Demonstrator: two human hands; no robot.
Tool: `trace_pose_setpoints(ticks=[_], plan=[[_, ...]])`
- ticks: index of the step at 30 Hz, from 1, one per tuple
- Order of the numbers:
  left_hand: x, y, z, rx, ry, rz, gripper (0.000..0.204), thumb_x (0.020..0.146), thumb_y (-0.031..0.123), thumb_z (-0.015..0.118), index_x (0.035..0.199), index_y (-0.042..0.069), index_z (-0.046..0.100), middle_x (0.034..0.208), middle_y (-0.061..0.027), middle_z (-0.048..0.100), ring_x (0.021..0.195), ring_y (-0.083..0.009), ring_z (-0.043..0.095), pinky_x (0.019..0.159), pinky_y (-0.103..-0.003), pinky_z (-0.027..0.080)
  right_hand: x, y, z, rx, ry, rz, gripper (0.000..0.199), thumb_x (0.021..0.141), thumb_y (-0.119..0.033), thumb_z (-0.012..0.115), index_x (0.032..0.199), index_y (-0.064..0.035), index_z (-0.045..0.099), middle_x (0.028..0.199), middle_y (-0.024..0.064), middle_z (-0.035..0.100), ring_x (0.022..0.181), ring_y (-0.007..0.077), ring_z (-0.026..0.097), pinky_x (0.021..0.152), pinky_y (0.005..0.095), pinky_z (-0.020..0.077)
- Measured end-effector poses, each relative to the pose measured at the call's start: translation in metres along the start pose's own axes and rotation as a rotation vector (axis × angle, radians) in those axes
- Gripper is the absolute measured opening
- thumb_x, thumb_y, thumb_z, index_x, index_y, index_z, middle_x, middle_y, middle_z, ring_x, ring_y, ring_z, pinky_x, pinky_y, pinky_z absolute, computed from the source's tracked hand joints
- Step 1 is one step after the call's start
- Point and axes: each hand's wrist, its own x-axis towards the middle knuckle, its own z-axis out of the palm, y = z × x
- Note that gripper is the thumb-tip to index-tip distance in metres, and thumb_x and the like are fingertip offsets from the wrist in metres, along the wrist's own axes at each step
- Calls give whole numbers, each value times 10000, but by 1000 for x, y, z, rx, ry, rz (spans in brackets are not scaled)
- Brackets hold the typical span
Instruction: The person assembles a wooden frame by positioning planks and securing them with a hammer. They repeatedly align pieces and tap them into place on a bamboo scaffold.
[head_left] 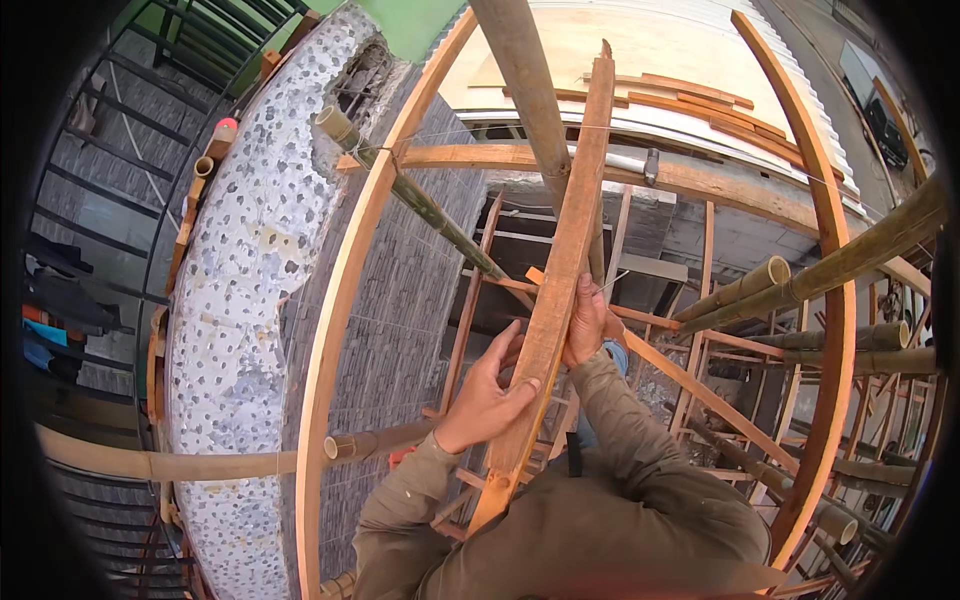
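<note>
A long reddish-brown wooden plank (pixel 560 290) slants up and away in front of me, its near end by my body. My left hand (pixel 490 390) grips its left side, thumb on top and fingers partly hidden behind it. Higher up, my right hand (pixel 588 325) is closed at the plank's right edge, thumb pointing up along the wood. Beside its fingertips a thin piece like a wire or nail (pixel 617 281) sticks out; I cannot tell whether it is pinched. A hammer (pixel 650 167) with a dark head and pale handle lies on the cross beam (pixel 720 185) beyond the hands.
Curved timber ribs rise at left (pixel 345 300) and right (pixel 835 300). Bamboo poles cross the frame, including a thick bamboo pole (pixel 525 85) behind the plank. Loose wood strips (pixel 700 105) lie on the pale sheet beyond. A speckled wall edge (pixel 245 270) stands left, with a drop below.
</note>
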Motion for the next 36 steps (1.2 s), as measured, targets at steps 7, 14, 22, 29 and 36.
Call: trace_pose_setpoints(ticks=[7,14,22,29,36], plan=[[11,19,18,460,-19,-71,532,837,249,712,1206,-77,514,985,-301,671,949,-445,684,805,-469,529,-6,-18,-10,-225,-44,39,626,962,-637,536,1166,-47,590,998,95,681,838,211,691,764,351,588],[-66,24,-49,316,-128,83,480,807,221,722,1150,-65,545,921,-305,658,867,-448,674,744,-484,515,9,-17,-25,-183,-4,33,685,990,-629,483,1319,-29,507,1180,106,643,1046,228,669,884,375,571],[-231,12,-110,481,-54,-142,693,780,163,707,1403,-28,473,1085,-257,673,902,-388,691,796,-441,537,3,-27,-21,-212,37,76,701,988,-660,445,1288,-32,520,1118,133,640,959,260,668,789,408,583],[-298,-56,-114,914,269,-137,796,708,114,705,1444,-17,431,1317,-270,584,1166,-425,602,993,-486,505,1,-28,-14,-265,55,171,727,940,-736,440,1173,-55,548,926,152,653,736,229,639,514,416,552],[-172,-133,-117,1009,415,-61,869,728,70,751,1496,-6,352,1430,-259,493,1236,-433,529,1069,-474,439,16,-16,-29,-259,55,144,721,958,-716,432,1161,-34,554,920,141,634,728,219,612,617,382,542]])
